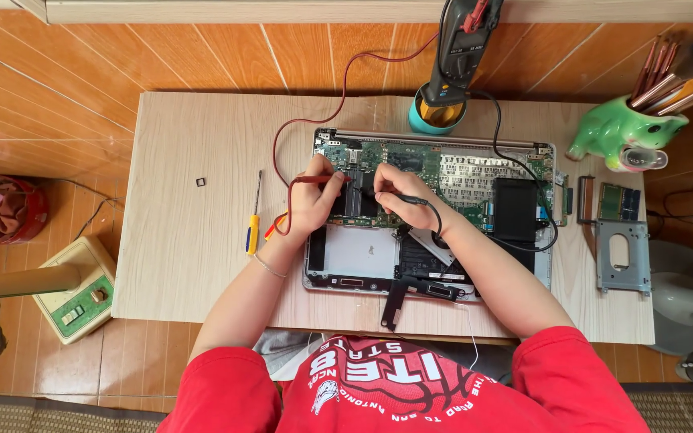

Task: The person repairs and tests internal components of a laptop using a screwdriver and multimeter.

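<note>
An opened laptop (515,265) lies bottom-up on the pale wooden table (194,240), its green circuit board (475,172) bare. My left hand (313,200) grips a red test probe (322,180) whose tip rests on the board near its middle. My right hand (399,196) grips a black test probe (415,200), its tip close to the red one. Red and black leads run up to a dark multimeter (460,44) standing in a teal cup (435,116) at the table's back edge.
A yellow-and-blue screwdriver (253,224) lies left of the laptop, a small black chip (200,181) farther left. On the right lie a metal drive bracket (622,256), memory modules (619,200) and a green frog-shaped brush holder (619,128). A fan base (74,289) stands on the floor.
</note>
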